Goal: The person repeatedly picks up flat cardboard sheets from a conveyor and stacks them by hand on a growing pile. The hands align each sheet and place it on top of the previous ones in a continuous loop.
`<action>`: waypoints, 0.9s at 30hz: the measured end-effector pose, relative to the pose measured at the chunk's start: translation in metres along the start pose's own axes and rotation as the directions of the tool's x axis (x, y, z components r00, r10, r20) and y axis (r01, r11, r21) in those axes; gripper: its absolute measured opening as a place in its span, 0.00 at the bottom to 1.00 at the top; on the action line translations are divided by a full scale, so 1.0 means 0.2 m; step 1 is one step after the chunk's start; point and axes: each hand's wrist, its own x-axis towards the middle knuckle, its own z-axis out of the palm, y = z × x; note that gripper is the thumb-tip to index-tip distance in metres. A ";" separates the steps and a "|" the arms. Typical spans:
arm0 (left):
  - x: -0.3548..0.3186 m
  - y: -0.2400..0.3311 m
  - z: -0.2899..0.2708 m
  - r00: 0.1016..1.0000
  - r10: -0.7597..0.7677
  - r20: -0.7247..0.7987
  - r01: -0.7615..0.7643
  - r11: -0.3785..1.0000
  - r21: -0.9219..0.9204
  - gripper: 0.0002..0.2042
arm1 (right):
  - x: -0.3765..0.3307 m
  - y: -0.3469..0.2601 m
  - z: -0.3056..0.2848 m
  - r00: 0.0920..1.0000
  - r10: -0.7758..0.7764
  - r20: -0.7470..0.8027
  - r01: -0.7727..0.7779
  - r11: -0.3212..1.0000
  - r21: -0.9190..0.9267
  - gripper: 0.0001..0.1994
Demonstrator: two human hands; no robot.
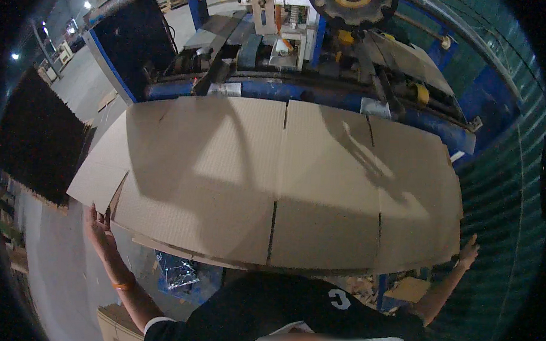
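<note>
A wide sheet of brown corrugated cardboard [237, 163] lies flat in front of me, with dark slots cut along its near and far edges. More cardboard edges show beneath its near side. At the sheet's left end a flap [98, 176] stands a little apart, split off by a slit. My left hand [102, 230] is at the near edge of that flap, fingers stretched up and apart. Beside the sheet's near right corner is my right hand [469, 252], its fingers extended outward. It looks close to the edge; whether it touches cannot be told.
Across the far side stands a blue machine [329, 97] with rollers, belts and a dark toothed wheel [354, 8]. A green corrugated wall [499, 238] runs along the right. Stacked cardboard [40, 132] stands at left. Clear plastic [178, 270] lies below the sheet's near edge.
</note>
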 end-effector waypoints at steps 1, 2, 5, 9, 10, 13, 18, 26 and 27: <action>0.02 0.02 0.00 0.999 -0.016 -0.035 0.014 0.998 -0.060 0.19 | -0.14 0.05 0.00 0.996 0.066 0.066 -0.077 0.981 0.176 0.26; 0.05 0.04 -0.02 1.000 -0.012 0.022 0.014 0.996 -0.093 0.20 | -0.24 0.13 0.03 0.995 0.070 0.072 -0.088 0.952 0.292 0.25; 0.21 0.00 -0.05 0.980 -0.196 0.037 0.192 0.978 0.084 0.19 | -0.29 0.34 0.21 0.945 -0.171 -0.277 0.266 0.897 0.353 0.21; 0.38 -0.09 -0.05 0.958 -0.281 0.061 0.277 0.959 0.065 0.19 | -0.16 0.21 0.42 0.894 -0.228 -0.386 0.367 0.867 0.337 0.20; 0.37 -0.10 -0.06 0.956 -0.286 0.071 0.288 0.957 -0.025 0.19 | -0.23 0.15 0.46 0.872 -0.348 -0.345 0.444 0.858 0.258 0.20; 0.24 -0.07 -0.06 0.966 -0.025 0.258 -0.025 0.982 0.190 0.19 | -0.53 -0.13 0.58 0.762 -0.612 -0.213 0.637 0.768 0.074 0.21; -0.23 -0.05 -0.04 0.949 -0.033 0.313 -0.064 0.954 0.293 0.17 | -1.09 0.02 0.93 0.691 -0.707 0.152 0.561 0.391 -0.730 0.18; -0.63 -0.19 0.46 0.121 -0.068 0.990 -0.948 0.286 0.136 0.23 | -0.90 0.35 1.23 0.264 -0.180 0.948 0.960 -0.042 -0.275 0.20; -0.64 -0.19 0.50 0.065 -0.113 0.992 -0.966 0.241 0.091 0.24 | -0.88 0.36 1.23 0.248 -0.189 0.950 0.963 -0.057 -0.262 0.20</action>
